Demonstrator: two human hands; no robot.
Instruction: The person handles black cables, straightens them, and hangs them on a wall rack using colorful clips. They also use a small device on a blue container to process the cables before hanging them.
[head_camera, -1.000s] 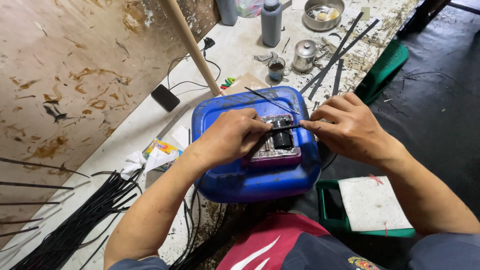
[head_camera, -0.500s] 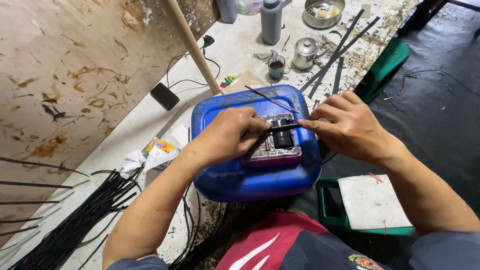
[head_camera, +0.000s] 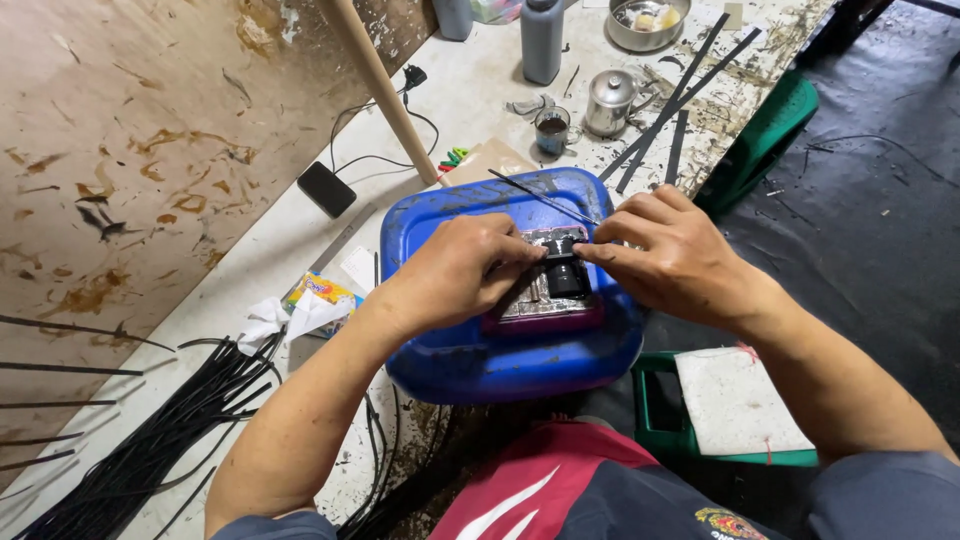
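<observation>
You get even, soft daylight with faint shadows; the upper left looks bright, the right edge dim. Focus stays sharp, and the edges bend slightly.

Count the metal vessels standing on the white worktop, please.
2: a round steel bowl at the far edge, and a small lidded steel pot nearer, beside a glass cup. Others may lie outside the view.

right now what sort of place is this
Probably a small, makeshift floor workshop: a bundle of thin black rods lies on the stained white floor, and both hands work over a blue plastic jerrycan used as a bench.
</observation>
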